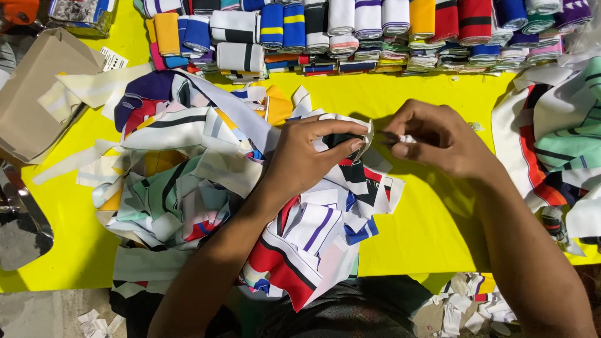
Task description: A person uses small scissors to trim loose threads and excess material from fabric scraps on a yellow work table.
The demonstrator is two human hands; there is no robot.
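My left hand (313, 153) pinches a small white and black fabric strip (350, 128) at the top of a heap of striped fabric pieces (200, 181) on a yellow table (426, 213). My right hand (432, 134) is just to the right of it, fingers closed on the strip's white end (405, 138). Both hands meet above the heap's right edge. What lies under my left palm is hidden.
Folded and rolled striped bands (375, 31) line the table's far edge. More striped cloth (557, 138) piles up at the right. A brown cardboard box (34, 94) sits at the left. White scraps (469, 307) litter the floor near the front edge.
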